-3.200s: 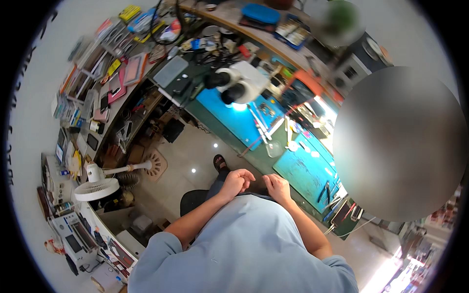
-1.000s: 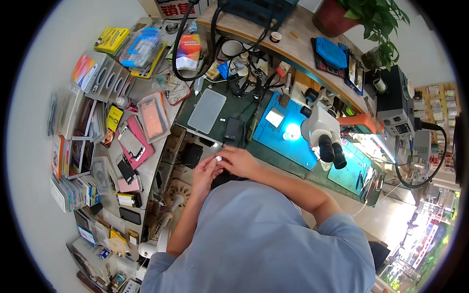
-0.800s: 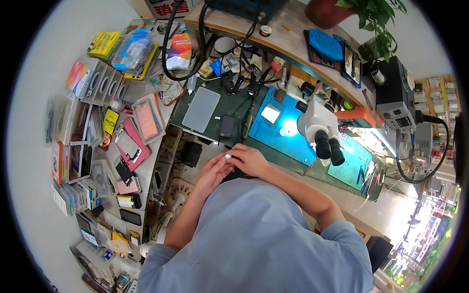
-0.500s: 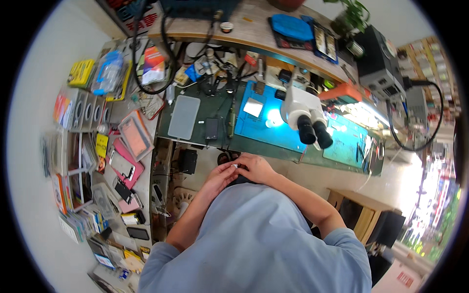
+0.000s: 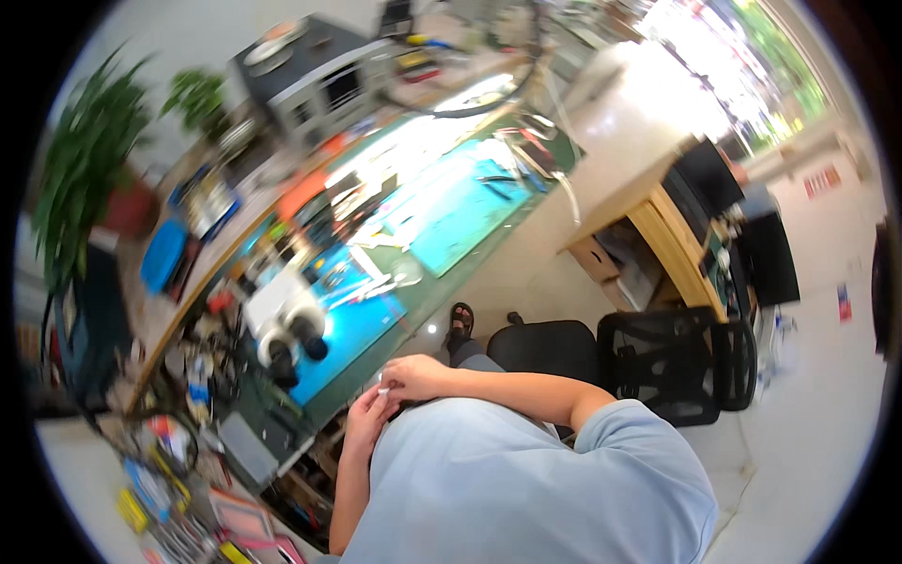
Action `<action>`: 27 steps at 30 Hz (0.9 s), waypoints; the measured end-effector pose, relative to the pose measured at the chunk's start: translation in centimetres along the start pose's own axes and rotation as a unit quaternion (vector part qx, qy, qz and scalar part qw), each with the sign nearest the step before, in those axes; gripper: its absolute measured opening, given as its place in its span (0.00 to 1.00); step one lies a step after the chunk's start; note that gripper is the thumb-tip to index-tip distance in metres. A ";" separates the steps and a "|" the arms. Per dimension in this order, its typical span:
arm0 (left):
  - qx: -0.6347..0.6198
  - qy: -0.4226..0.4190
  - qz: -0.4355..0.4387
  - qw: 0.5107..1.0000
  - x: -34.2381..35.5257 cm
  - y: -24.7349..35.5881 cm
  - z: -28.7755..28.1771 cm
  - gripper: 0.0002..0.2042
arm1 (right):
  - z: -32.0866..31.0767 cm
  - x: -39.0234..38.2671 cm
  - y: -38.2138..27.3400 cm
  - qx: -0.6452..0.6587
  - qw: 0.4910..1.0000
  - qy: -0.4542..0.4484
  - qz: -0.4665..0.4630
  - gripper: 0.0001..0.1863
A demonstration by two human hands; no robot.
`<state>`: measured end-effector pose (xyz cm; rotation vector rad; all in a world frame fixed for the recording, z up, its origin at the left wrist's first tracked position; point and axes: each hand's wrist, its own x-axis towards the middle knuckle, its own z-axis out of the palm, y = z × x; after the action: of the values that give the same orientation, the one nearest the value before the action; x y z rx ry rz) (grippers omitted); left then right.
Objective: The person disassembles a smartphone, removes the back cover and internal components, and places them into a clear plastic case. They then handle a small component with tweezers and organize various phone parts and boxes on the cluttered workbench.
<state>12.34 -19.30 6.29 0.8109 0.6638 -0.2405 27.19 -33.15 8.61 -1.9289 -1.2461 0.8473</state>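
Observation:
My left hand [image 5: 365,421] and my right hand [image 5: 413,378] meet in front of my stomach, fingers closed on a small white object [image 5: 383,391] too small to make out. Just above them is the green bench [image 5: 340,395], bearing a white stereo microscope [image 5: 287,310] with black eyepieces and a bright blue mat [image 5: 357,350]. A paler turquoise mat [image 5: 456,226], with dark hand tools on it, lies farther along the bench. The upper part of the picture is blurred.
A black mesh office chair [image 5: 658,367] stands at my right, beside a wooden cabinet [image 5: 646,235] with black monitors [image 5: 766,258]. Potted plants [image 5: 85,179] and a grey-black machine [image 5: 315,80] sit on the raised shelf. Clutter [image 5: 178,489] fills the lower left. My sandalled foot [image 5: 460,320] shows below.
I have turned to the right: the bench now runs diagonally, and the chair and cabinet have come into fuller view. My hands stay together on the small white object.

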 end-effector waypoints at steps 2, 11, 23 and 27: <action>0.037 -0.007 -0.026 0.999 2.9 0.6 2.7 0.17 | -2.3 -1.5 2.8 0.023 1.000 0.009 0.017 0.12; 0.139 -0.098 -0.085 0.982 19.7 1.8 18.7 0.17 | -16.9 -9.8 18.1 0.170 0.968 0.176 0.049 0.11; 0.302 -0.150 -0.211 0.918 33.9 1.0 37.7 0.18 | -25.2 -32.5 38.2 0.090 0.768 0.353 0.528 0.12; 0.317 -0.170 -0.212 0.908 37.4 1.1 42.6 0.17 | -29.4 -36.3 41.6 0.108 0.720 0.390 0.564 0.13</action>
<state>61.09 -48.18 4.70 1.2016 0.4175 -1.0135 59.28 -85.46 -3.24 -2.3406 0.6320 0.4942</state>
